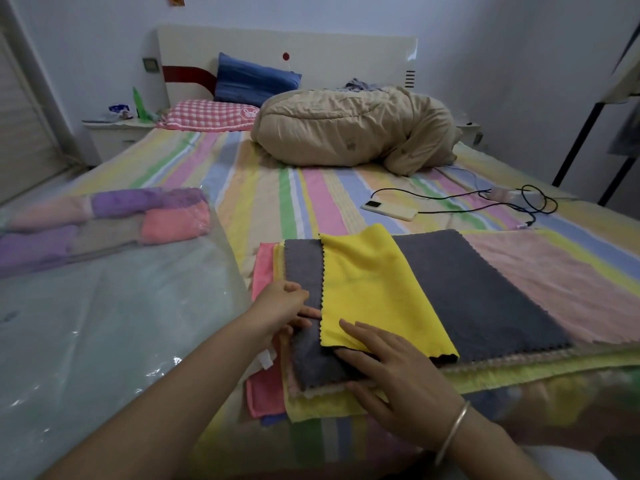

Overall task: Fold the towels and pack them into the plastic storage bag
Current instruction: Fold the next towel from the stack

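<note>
Pinching the grey towel [485, 296] just left of the folded edge, left hand [287, 306] has thumb and fingers closed on the cloth. Right hand [391, 368] lies flat, fingers straight and a bit spread, pressing the near corner of the yellow towel [367, 289]. Yellow one sits doubled over on top of the grey, centre of frame. Plastic storage bag [104, 323] lies limp at left of frame, well apart from the stack.

Risks, as I judge them:
- Yellow fold looks skewed vs. the grey below; pressing on w/o squaring edges prob. gives a crooked fold.
- Layers are loose and overlapping, so lifting yellow could drag grey w/ it, esp. w/ left hand gripping grey.
- Stack sits near the bed's near edge at bottom of frame; a tug toward the person might spill the lower layers.
- Bag looks collapsed; can't tell where the mouth is, so one-handed loading may bunch things up.

Counts:
- Hands: 2.
- Bags: 1, w/ approx. 5 folded bundles [138, 202] inside at upper left (blurred by plastic).
- Loose towels: 1 yellow, 1 grey, 1 pale pink towel [571, 282] at right, 1 bright pink towel [266, 389], 1 pale yellow towel [322, 407], 1 blue sliver [273, 419] at bottom. So 6 at least.
</note>
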`<state>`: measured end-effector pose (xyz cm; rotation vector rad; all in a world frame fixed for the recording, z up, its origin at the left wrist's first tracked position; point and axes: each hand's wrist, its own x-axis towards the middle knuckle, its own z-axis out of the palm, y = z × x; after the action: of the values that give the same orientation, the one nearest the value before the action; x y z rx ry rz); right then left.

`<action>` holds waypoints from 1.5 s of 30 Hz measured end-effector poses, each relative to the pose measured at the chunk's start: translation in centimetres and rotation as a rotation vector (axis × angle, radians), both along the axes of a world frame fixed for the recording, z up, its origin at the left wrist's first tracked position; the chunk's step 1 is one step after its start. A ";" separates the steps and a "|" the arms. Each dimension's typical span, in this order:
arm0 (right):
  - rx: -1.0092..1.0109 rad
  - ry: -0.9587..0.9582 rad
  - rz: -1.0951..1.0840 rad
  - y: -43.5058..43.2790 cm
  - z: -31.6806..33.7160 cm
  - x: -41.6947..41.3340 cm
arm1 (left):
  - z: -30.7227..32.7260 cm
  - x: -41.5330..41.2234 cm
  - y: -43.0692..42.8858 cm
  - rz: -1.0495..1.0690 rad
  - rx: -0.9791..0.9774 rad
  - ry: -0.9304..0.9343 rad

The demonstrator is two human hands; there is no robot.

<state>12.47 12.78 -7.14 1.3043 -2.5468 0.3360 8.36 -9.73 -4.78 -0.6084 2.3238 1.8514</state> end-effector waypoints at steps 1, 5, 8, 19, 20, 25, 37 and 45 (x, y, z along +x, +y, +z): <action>0.003 -0.010 0.005 -0.4 0.0 0.0 | 0.0 -0.4 0.2 0.005 -0.015 0.003; -0.147 -0.088 0.054 -1.3 0.6 -0.1 | 0.0 -2.5 0.2 0.050 -0.025 0.064; -0.327 -0.129 0.127 -1.3 1.2 0.0 | 0.7 -4.5 0.2 0.018 -0.085 0.088; -0.348 -0.121 0.187 -1.2 -0.6 0.0 | 1.2 -10.6 0.1 0.000 -0.099 0.098; -0.339 -0.108 0.189 -1.2 -0.6 0.0 | 1.1 -10.7 -0.1 -0.024 -0.118 0.097; -0.308 -0.076 0.211 -1.3 -0.3 -0.2 | -0.5 -10.4 -1.5 -0.013 -0.288 0.170; -0.259 -0.099 0.259 -2.3 0.3 0.8 | -2.8 -9.5 -4.1 0.006 -0.503 0.197; -0.371 -0.318 0.252 -2.3 1.9 0.5 | -1.6 -7.9 -3.2 0.013 -0.898 0.153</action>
<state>13.01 10.45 -5.26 1.5157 -2.3885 1.0880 0.43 -12.96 -6.39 -0.5472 3.2017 0.7738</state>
